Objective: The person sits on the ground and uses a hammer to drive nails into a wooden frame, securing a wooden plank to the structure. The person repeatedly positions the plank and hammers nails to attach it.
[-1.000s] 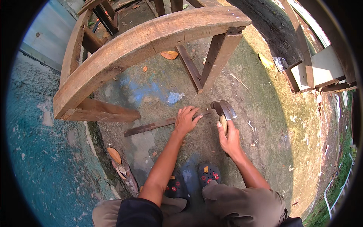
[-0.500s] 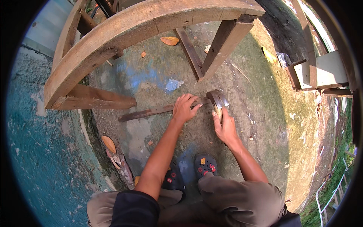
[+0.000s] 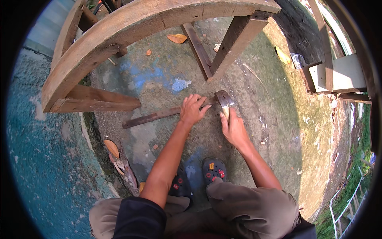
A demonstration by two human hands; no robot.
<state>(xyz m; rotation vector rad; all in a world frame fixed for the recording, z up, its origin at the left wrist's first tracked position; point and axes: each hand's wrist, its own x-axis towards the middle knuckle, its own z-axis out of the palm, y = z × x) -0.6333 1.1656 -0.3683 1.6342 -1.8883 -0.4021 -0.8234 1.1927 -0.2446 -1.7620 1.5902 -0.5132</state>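
A narrow dark wooden strip (image 3: pixel 151 117) lies across the concrete in front of my feet. My left hand (image 3: pixel 192 110) grips it near its right end, fingers bent over the wood and thumb toward the hammer. Whether a nail sits between thumb and finger is too small to tell. My right hand (image 3: pixel 235 129) is closed around the pale handle of a claw hammer (image 3: pixel 224 98). The hammer's metal head is at the strip's right end, close to my left fingertips; I cannot tell whether it touches the wood.
A wooden frame with thick legs (image 3: pixel 159 22) stands just beyond the strip. On the left rises a blue-green wall (image 3: pixel 43 159). Dry leaves (image 3: pixel 176 38) lie on the concrete floor (image 3: pixel 246 167). More timber pieces (image 3: pixel 338 75) stand at the far right.
The hammer head has shifted slightly left and up in view with my right hand. My left hand keeps its hold on the strip. The whole view has shifted a little.
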